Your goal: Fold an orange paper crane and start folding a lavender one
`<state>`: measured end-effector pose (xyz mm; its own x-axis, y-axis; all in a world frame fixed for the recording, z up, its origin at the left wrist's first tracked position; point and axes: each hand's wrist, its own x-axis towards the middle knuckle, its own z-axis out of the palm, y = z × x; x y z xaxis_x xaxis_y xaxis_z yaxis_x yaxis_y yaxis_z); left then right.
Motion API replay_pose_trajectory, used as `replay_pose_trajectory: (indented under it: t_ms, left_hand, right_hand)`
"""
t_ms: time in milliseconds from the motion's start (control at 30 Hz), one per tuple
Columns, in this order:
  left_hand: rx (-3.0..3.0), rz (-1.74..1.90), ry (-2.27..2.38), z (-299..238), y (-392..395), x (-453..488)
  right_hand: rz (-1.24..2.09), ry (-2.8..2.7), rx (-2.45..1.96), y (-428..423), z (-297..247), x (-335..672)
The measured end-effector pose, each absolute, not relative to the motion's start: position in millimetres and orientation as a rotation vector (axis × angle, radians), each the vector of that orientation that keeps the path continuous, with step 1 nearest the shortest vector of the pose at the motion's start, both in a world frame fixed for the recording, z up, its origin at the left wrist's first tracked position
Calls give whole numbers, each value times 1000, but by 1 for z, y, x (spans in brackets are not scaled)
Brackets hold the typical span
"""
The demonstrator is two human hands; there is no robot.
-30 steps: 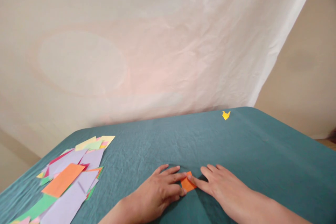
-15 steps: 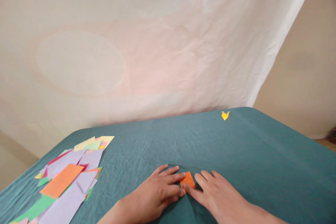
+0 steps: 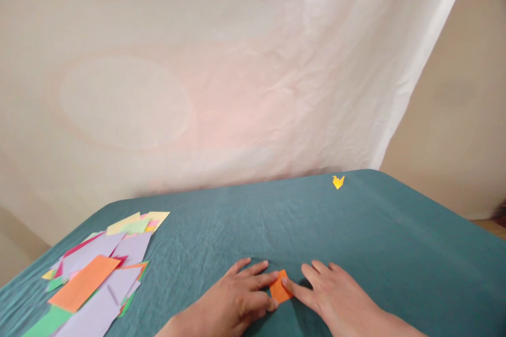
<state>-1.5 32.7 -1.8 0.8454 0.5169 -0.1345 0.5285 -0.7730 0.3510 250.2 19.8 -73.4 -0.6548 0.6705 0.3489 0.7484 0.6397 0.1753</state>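
Observation:
A small folded orange paper [image 3: 279, 288] lies on the teal tablecloth [image 3: 375, 242] near the front edge. My left hand [image 3: 233, 303] rests flat beside it, fingers spread, with fingertips touching the paper's left side. My right hand [image 3: 332, 300] lies flat on the other side, its index finger pressing the paper's right edge. Both hands press the paper down against the cloth rather than gripping it.
A heap of coloured paper sheets [image 3: 95, 279], lilac, orange, green and yellow, covers the left of the table. A small folded yellow paper figure [image 3: 338, 181] sits at the far right edge. A creased white backdrop [image 3: 221, 73] hangs behind the table.
My right hand slid a little along the orange paper's edge and back. The view has tilted slightly, so everything sits lower in the frame.

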Motion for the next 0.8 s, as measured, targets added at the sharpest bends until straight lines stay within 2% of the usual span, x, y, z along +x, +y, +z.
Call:
replay_pose_trajectory:
  t_ms: [567, 800]
  left_hand:
    - [2673, -87, 791, 13, 32, 8]
    - [2629, 31, 786, 6, 33, 4]
  right_hand:
    - [-519, -2596, -1094, 19, -55, 257]
    - [-524, -2565, -1142, 28, -79, 259]
